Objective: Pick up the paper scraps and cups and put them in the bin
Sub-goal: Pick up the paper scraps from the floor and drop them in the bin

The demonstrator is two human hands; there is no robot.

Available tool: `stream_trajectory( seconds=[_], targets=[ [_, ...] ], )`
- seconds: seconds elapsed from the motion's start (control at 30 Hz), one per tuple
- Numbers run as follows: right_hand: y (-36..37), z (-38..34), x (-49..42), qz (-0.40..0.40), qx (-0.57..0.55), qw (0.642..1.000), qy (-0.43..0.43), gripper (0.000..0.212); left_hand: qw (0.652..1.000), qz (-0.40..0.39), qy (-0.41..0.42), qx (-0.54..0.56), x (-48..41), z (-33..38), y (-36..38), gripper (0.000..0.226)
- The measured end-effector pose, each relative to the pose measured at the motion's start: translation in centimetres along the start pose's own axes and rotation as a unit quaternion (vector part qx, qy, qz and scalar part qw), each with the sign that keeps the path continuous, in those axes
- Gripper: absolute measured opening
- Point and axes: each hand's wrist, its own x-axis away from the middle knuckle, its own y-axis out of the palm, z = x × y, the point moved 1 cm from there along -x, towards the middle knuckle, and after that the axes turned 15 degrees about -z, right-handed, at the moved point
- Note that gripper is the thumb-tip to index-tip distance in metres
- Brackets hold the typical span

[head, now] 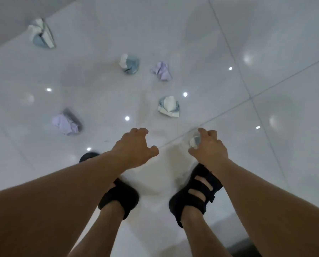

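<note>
Forearms (43,210) near; right hand (208,147) fingers grip crumpled scrap (194,141); left hand (134,147) fingers loosely curled, holding nothing; five crumpled pieces (169,106) on floor (266,52) farther out.

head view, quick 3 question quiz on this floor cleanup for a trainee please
1. True or false: the left grip holds a paper scrap.
2. Which one has its fingers curled round a crumpled piece? A) left grip B) right grip C) neither
3. How many lilac paper scraps lie on the floor tiles?
Key: 1 false, it is empty; 2 B; 3 two.
</note>
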Motion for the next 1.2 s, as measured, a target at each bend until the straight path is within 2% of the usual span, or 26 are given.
stream_trajectory(
  seconds=[0.13,0.23,0.33,0.4,0.47,0.5,0.57,0.67,0.73,0.77,0.87,0.97,1.1,1.2],
  targets=[
    [3.2,1.1,-3.2,0.054,-0.015,0.998,-0.008,0.058,1.0,-0.015,0.006,0.027,-3.2,-1.2,2.5,0.07],
    [3.7,0.7,-2.8,0.065,-0.049,0.996,-0.045,0.053,0.995,-0.029,0.014,0.091,-3.3,-0.8,3.5,0.068],
    [3.1,-2.0,0.3,0.084,-0.062,0.982,-0.155,0.055,0.971,-0.036,0.029,0.235,-1.8,0.4,2.9,0.066],
    [2.1,-4.5,3.1,0.106,-0.069,0.958,-0.258,0.055,0.95,-0.057,0.055,0.301,-0.3,1.3,1.7,0.062],
    [0.7,-6.8,5.3,0.12,-0.07,0.933,-0.333,0.055,0.929,-0.084,0.093,0.347,1.2,1.9,0.1,0.04],
    [0.0,-7.8,6.0,0.12,-0.072,0.925,-0.352,0.056,0.922,-0.091,0.108,0.359,1.9,2.2,-0.8,0.029],
    [-1.4,-9.5,6.9,0.115,-0.081,0.919,-0.368,0.059,0.92,-0.084,0.119,0.363,3.0,2.3,-2.3,0.03],
    [-2.3,-10.9,6.4,0.085,-0.059,0.917,-0.385,0.082,0.928,-0.047,0.099,0.356,3.0,1.1,-3.4,0.027],
    [-2.8,-10.7,4.4,0.052,0.016,0.931,-0.361,0.104,0.937,-0.002,0.076,0.34,2.2,-0.8,-3.5,0.023],
    [-3.0,-10.4,3.0,0.058,0.07,0.939,-0.332,0.108,0.946,0.02,0.06,0.317,1.7,-2.1,-3.4,0.024],
    [-4.1,-9.5,-1.8,0.155,0.202,0.946,-0.202,0.1,0.966,0.056,0.02,0.253,-0.2,-6.2,-2.3,0.025],
    [-3.8,-10.2,-5.8,0.178,0.207,0.953,-0.129,0.084,0.965,0.066,-0.001,0.254,-1.7,-9.9,-0.4,0.021],
    [-1.6,-11.1,-7.6,0.172,0.147,0.965,-0.135,0.063,0.96,0.06,0.001,0.273,-1.7,-13.4,1.4,0.016],
    [-0.1,-12.0,-5.1,0.14,0.129,0.973,-0.133,0.064,0.96,0.074,0.016,0.27,0.2,-14.9,0.8,0.012]
  ],
)
